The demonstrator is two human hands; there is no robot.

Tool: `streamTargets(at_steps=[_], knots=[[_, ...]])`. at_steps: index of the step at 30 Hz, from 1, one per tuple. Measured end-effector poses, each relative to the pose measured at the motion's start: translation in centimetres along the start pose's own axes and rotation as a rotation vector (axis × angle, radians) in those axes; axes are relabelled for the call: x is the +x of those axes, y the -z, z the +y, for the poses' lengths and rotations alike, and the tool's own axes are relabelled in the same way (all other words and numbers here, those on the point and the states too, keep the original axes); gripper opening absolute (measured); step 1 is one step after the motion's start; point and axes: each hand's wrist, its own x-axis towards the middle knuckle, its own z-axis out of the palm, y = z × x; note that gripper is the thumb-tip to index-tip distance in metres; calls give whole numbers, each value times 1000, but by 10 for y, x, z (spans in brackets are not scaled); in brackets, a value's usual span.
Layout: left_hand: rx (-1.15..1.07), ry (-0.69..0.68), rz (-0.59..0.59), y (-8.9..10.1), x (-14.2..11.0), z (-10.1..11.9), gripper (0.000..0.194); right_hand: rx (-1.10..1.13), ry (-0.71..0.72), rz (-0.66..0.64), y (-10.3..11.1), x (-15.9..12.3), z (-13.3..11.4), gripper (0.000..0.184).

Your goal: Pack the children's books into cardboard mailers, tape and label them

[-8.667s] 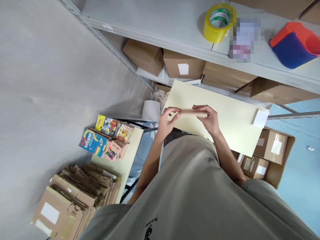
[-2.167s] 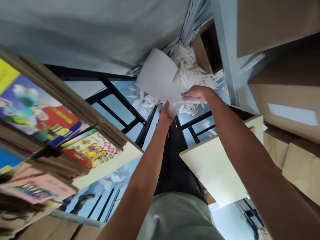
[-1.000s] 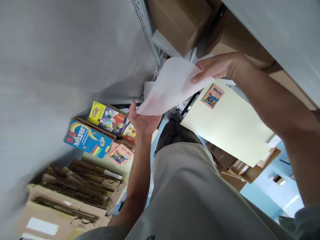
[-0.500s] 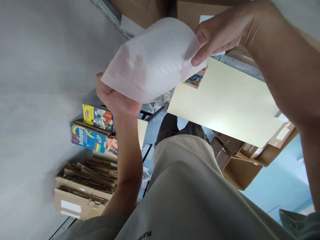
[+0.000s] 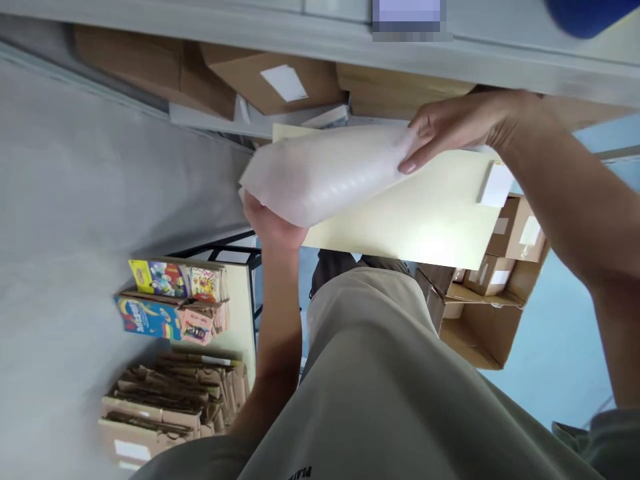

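Between my hands, above the table, is a translucent white foam packing bag (image 5: 330, 173), bulging and curved. My right hand (image 5: 445, 130) is closed on its right end, with thumb and fingers pinching the edge. At the bag's lower left corner is my left hand (image 5: 275, 223), which holds it from below. The fingers of that hand are mostly hidden by the foam, so whether they lie inside or behind it I cannot tell. Under the bag is a pale cream tabletop (image 5: 425, 220), with a small white box (image 5: 496, 185) at its right end.
A shelf edge (image 5: 280, 37) crosses the top, with cardboard boxes (image 5: 285, 80) beneath it. To the left, a lower table (image 5: 240, 313) bears colourful packages (image 5: 155, 300) and stacked flattened cartons (image 5: 165, 400). Open cartons (image 5: 480, 333) stand at the lower right.
The view has tilted up, bringing in the shelf edge. The foam bag looks flatter and appears lower in view. Both hands still hold it. The patterned card beside it no longer shows.
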Motion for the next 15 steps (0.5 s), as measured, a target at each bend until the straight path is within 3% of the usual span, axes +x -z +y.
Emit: streamTargets(at_steps=[3,6,9,12,15], knots=[[61,121,-27,-34,-8,-33,48,128,-69,155,1,-38,53,13],[112,258,8,-44,-10,-66,44,203,-164,230,-8,-62,103,13],[160,386,116,-33,-3,-100,33,156,-310,247,-22,-78,148,21],[157,465,223,-10,8,-127,25,62,-474,282,-36,-93,182,33],[136,525,244,13,15,-142,19,122,-487,338,-47,-101,207,28]])
